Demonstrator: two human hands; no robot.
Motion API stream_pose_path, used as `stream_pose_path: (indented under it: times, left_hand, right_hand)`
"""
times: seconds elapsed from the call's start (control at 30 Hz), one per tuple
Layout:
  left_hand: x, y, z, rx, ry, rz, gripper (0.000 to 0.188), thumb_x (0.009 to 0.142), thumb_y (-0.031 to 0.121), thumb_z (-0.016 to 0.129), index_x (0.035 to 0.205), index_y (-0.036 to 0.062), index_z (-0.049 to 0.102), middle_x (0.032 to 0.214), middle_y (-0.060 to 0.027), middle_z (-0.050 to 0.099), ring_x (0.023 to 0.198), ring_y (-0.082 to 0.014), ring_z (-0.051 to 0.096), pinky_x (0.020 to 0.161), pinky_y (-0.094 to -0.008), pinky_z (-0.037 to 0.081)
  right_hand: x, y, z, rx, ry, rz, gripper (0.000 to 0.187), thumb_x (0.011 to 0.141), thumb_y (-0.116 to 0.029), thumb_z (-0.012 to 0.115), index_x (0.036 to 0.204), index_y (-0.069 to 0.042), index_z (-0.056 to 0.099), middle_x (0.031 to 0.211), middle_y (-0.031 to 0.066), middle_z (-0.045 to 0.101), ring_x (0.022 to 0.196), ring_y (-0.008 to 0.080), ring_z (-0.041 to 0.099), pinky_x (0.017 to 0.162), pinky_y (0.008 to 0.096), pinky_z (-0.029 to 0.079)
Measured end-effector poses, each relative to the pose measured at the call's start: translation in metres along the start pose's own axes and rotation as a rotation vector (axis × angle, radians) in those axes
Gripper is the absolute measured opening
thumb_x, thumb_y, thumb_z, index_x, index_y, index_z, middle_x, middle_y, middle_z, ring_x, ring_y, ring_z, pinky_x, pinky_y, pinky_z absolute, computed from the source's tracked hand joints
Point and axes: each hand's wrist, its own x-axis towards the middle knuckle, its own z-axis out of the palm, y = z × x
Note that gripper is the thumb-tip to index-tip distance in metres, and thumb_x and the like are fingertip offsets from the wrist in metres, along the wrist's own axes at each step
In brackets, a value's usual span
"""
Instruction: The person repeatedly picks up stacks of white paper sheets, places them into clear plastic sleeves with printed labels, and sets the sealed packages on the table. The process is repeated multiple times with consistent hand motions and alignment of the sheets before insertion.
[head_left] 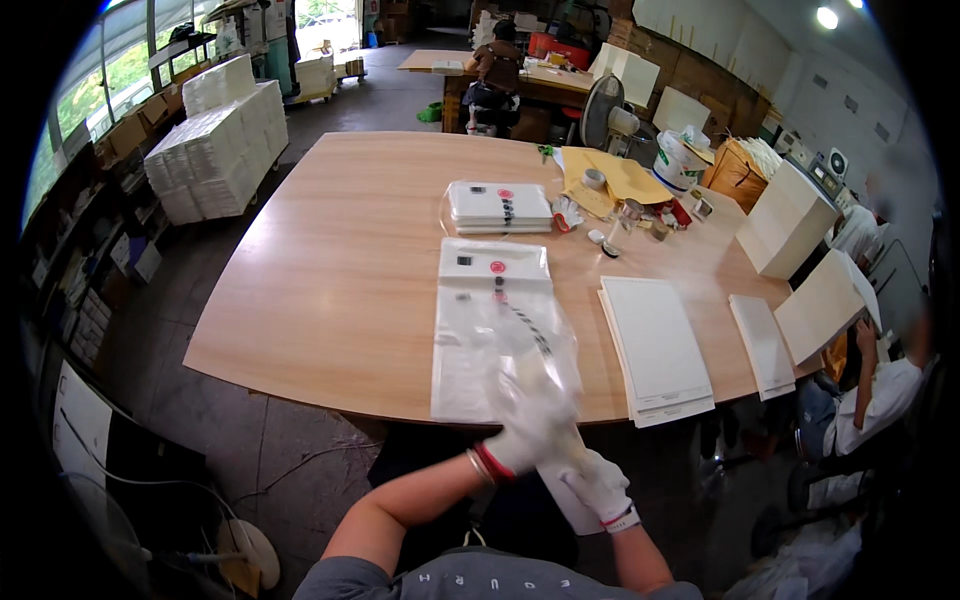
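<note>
Both my hands wear white gloves near the table's front edge. My left hand (536, 432) is blurred, its fingers closed on the near end of a clear plastic bag (548, 362) with printing, which bulges up and is smeared by motion. Under it lies a flat stack of similar bags (455, 340). My right hand (602, 486), just right of and below the left, is closed around a white sheet or thin stack of sheets (566, 497). How thick that is cannot be made out. Farther back sits a pile of filled, printed packs (500, 208).
White sheets (655, 340) are stacked on the table (320, 270) to the right, beside a narrower stack (762, 342). Behind them are tape, a jar (622, 222) and yellow paper (625, 175). A person (880, 390) at the right handles a white board; another person (498, 70) sits far back.
</note>
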Motion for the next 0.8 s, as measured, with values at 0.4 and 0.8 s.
stream_pose_path:
  times: [0.4, 0.8]
  left_hand:
    - [-0.071, -0.055, 0.009, 0.436, -0.313, 0.064, 0.039, 0.073, 0.015, 0.06, 0.111, 0.0086, 0.053, 0.087, -0.0083, 0.059, 0.087, -0.0279, 0.056, 0.086, -0.0418, 0.043]
    - [-0.097, -0.101, -0.061, -0.203, 0.303, -0.832, 0.043, 0.08, -0.004, 0.046, 0.122, 0.0019, 0.046, 0.097, -0.0079, 0.05, 0.077, -0.0116, 0.049, 0.068, -0.0251, 0.045]
  right_hand:
    - [0.075, 0.023, 0.079, 0.0, 0.287, 0.104, 0.071, 0.076, -0.027, 0.066, 0.134, -0.008, 0.03, 0.119, 0.024, 0.047, 0.087, 0.0367, 0.059, 0.069, 0.043, 0.05]
    - [0.098, 0.022, 0.046, -0.082, -0.109, 0.257, 0.068, 0.082, -0.012, 0.05, 0.141, -0.009, 0.017, 0.076, 0.0169, 0.062, 0.061, 0.0343, 0.06, 0.049, 0.0486, 0.043]
